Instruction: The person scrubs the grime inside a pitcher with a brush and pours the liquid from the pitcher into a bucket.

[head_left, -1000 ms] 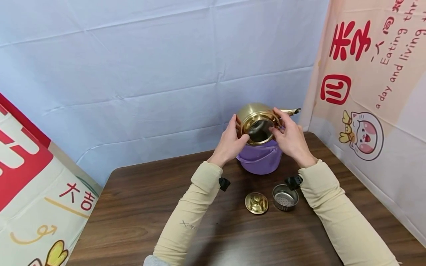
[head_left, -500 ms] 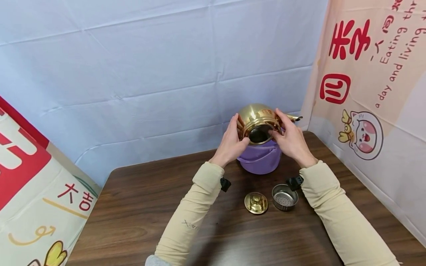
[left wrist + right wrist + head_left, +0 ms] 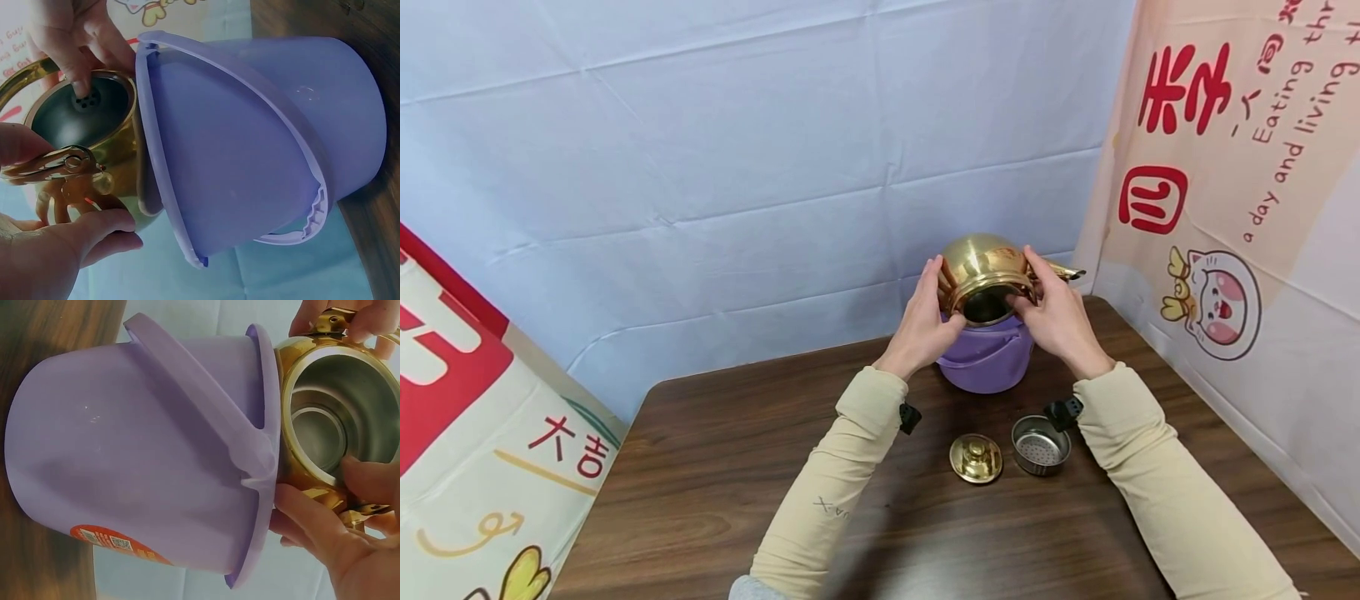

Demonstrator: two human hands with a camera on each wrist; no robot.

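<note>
A gold metal teapot [image 3: 979, 254] is tipped over the rim of a purple bucket [image 3: 989, 362], its round mouth facing the person. My left hand [image 3: 919, 327] grips the teapot's left side, thumb near the rim. On the spout side, my right hand [image 3: 1058, 320] holds it with the thumb reaching inside the mouth. The spout [image 3: 1069, 272] points right, tilted slightly down. Through the mouth, the right wrist view shows the bare steel inside [image 3: 319, 431]. The left wrist view shows small holes [image 3: 86, 100] in the inner wall near the right thumb. The bucket's inside is hidden.
A gold lid [image 3: 976, 458] lies on the brown wooden table [image 3: 760, 467] in front of the bucket. Right of it stands a steel strainer basket [image 3: 1040, 446], below the right wrist. A pale blue cloth [image 3: 760, 192] hangs behind; printed cloths hang at both sides.
The teapot has tilted further towards the person, its mouth turning from upward to more forward and down. Its spout has dipped. Both hands keep their hold; lid and strainer stay put.
</note>
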